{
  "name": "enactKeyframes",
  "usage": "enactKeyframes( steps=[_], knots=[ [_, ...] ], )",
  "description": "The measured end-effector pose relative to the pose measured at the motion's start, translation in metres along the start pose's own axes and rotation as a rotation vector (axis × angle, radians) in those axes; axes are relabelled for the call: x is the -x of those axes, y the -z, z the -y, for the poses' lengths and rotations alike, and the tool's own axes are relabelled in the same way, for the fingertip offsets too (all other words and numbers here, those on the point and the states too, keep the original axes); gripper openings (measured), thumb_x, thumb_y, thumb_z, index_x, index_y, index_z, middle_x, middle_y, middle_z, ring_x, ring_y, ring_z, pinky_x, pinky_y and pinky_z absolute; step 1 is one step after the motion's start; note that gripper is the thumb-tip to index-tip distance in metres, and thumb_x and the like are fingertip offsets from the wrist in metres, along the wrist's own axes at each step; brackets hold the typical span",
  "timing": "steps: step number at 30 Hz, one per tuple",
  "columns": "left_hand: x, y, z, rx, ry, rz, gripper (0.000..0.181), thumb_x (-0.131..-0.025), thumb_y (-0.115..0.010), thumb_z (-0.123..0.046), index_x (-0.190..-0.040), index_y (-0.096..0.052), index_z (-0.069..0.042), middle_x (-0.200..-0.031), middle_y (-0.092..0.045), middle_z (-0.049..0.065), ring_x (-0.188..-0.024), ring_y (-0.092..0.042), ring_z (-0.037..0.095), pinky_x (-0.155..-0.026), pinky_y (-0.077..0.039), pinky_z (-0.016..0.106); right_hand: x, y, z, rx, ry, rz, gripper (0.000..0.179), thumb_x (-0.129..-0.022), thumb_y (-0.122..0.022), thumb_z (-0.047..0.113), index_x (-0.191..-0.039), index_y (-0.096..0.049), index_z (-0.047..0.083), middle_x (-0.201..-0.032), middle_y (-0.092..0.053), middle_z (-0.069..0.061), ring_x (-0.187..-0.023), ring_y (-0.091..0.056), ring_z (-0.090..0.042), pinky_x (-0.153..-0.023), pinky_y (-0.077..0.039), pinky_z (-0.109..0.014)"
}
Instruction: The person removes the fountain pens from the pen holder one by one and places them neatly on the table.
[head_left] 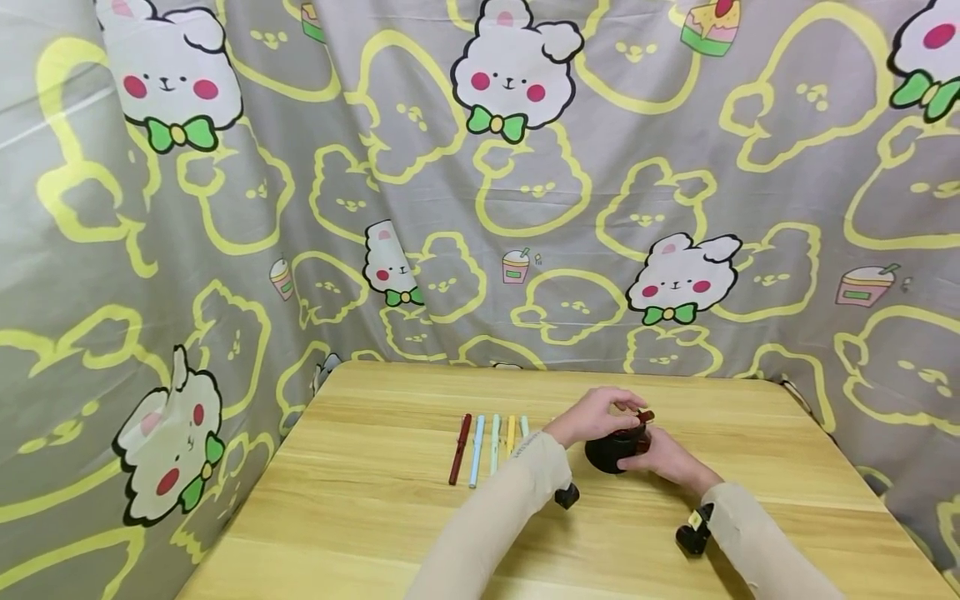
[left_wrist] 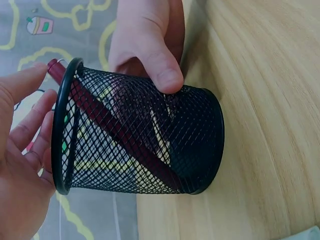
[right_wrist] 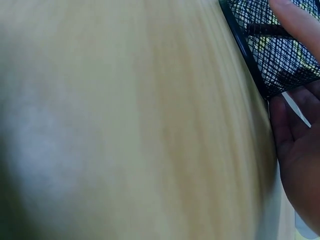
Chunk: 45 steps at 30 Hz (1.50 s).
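Note:
A black mesh pen holder is near the right part of the wooden table. Inside it, a dark red pen slants from the rim down to the base, seen through the mesh. My right hand grips the holder, thumb on the mesh wall and the other fingers behind it. Over the holder's mouth is my left hand. One fingertip of it meets the pen's upper end, while its other fingers bend loosely beside the rim. In the right wrist view, part of the holder shows at the upper right.
Left of the holder, several pens lie side by side: a dark red one, a light blue one, a pale green one and a yellow one among them. My left forearm partly covers the row. A patterned curtain hangs behind the table.

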<state>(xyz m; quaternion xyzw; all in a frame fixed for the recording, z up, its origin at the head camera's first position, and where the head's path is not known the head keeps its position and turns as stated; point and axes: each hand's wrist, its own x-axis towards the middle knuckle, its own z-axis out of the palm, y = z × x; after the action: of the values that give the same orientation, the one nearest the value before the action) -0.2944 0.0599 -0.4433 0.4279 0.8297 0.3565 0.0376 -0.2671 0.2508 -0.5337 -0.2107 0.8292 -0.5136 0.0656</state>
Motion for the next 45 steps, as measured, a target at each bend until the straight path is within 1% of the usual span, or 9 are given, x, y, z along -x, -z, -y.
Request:
enactKeyframes(
  steps=[4,8,13,16,20,27,33,37,45],
  knots=[
    [-0.0023,-0.0003,0.0004,-0.049,-0.03,0.009,0.029,-0.094,-0.061,-0.019,-0.122,-0.063,-0.012,-0.113,-0.064,-0.001,-0.096,-0.054,0.001,-0.087,-0.044,0.018,-0.0007,-0.0001,0.002,-0.001,-0.026,-0.002,0.064,-0.078,-0.079,0.018,-0.128,-0.048,-0.006,-0.119,-0.06,-0.018,-0.102,-0.058,-0.015,-0.084,-0.045,-0.022],
    [-0.0035,-0.0016,0.0026,-0.085,-0.041,0.021,0.029,-0.095,-0.059,-0.02,-0.123,-0.063,-0.014,-0.113,-0.062,-0.001,-0.099,-0.055,0.005,-0.086,-0.042,0.016,-0.0006,-0.0003,0.0032,0.004,-0.021,0.002,0.065,-0.078,-0.079,0.018,-0.128,-0.047,-0.008,-0.119,-0.059,-0.019,-0.102,-0.058,-0.019,-0.084,-0.046,-0.024],
    [-0.0041,-0.0027,0.0035,-0.086,-0.048,0.027,0.03,-0.096,-0.057,-0.021,-0.126,-0.062,-0.016,-0.117,-0.061,0.001,-0.105,-0.055,0.01,-0.088,-0.042,0.019,-0.0005,-0.0007,0.0032,0.013,-0.046,-0.001,0.067,-0.077,-0.079,0.02,-0.13,-0.046,-0.006,-0.12,-0.059,-0.018,-0.103,-0.058,-0.02,-0.084,-0.046,-0.024],
    [-0.0046,-0.0033,0.0031,-0.076,-0.058,0.03,0.03,-0.096,-0.057,-0.021,-0.126,-0.062,-0.017,-0.119,-0.061,-0.001,-0.108,-0.052,0.008,-0.09,-0.043,0.022,-0.0002,-0.001,0.0035,0.009,-0.047,0.002,0.068,-0.078,-0.079,0.021,-0.13,-0.045,-0.006,-0.121,-0.058,-0.019,-0.104,-0.058,-0.02,-0.084,-0.046,-0.024],
    [-0.0051,-0.0043,0.0036,-0.095,-0.067,0.025,0.028,-0.096,-0.057,-0.023,-0.123,-0.064,-0.018,-0.117,-0.061,-0.006,-0.108,-0.049,0.003,-0.091,-0.042,0.022,-0.0002,-0.0017,0.0029,-0.015,-0.037,0.011,0.067,-0.079,-0.078,0.02,-0.13,-0.045,-0.007,-0.121,-0.058,-0.018,-0.103,-0.058,-0.018,-0.084,-0.046,-0.024],
    [-0.0062,-0.005,0.0049,-0.179,-0.096,0.018,0.027,-0.095,-0.06,-0.025,-0.12,-0.066,-0.017,-0.115,-0.061,-0.006,-0.107,-0.049,0.002,-0.088,-0.036,0.012,-0.0003,-0.0011,-0.0008,-0.026,-0.001,0.033,0.056,-0.079,-0.078,0.018,-0.124,-0.053,-0.005,-0.116,-0.061,-0.017,-0.1,-0.06,-0.014,-0.083,-0.046,-0.022],
    [-0.0075,-0.006,0.0007,-0.198,-0.136,0.034,0.028,-0.093,-0.061,-0.023,-0.12,-0.065,-0.014,-0.113,-0.064,-0.006,-0.104,-0.051,0.0,-0.087,-0.038,0.011,-0.0006,-0.001,-0.001,-0.027,0.022,0.023,0.053,-0.079,-0.078,0.018,-0.121,-0.055,-0.004,-0.114,-0.062,-0.016,-0.099,-0.059,-0.012,-0.083,-0.046,-0.022],
    [-0.0084,-0.0077,-0.0018,-0.173,-0.126,0.027,0.025,-0.094,-0.061,-0.018,-0.118,-0.065,-0.012,-0.107,-0.067,-0.007,-0.098,-0.055,-0.005,-0.087,-0.042,0.014,-0.001,-0.0013,-0.0018,-0.034,0.021,0.017,0.052,-0.078,-0.079,0.017,-0.119,-0.055,-0.005,-0.111,-0.064,-0.015,-0.096,-0.06,-0.012,-0.082,-0.046,-0.022],
    [-0.0091,-0.0074,-0.0021,-0.111,-0.053,-0.007,0.023,-0.093,-0.061,-0.017,-0.116,-0.065,-0.015,-0.101,-0.068,-0.01,-0.089,-0.056,-0.009,-0.082,-0.046,0.015,-0.0004,-0.0011,-0.0026,-0.019,0.016,-0.013,0.06,-0.077,-0.079,0.015,-0.124,-0.049,-0.007,-0.115,-0.061,-0.015,-0.098,-0.058,-0.014,-0.083,-0.045,-0.021]
  ],
)
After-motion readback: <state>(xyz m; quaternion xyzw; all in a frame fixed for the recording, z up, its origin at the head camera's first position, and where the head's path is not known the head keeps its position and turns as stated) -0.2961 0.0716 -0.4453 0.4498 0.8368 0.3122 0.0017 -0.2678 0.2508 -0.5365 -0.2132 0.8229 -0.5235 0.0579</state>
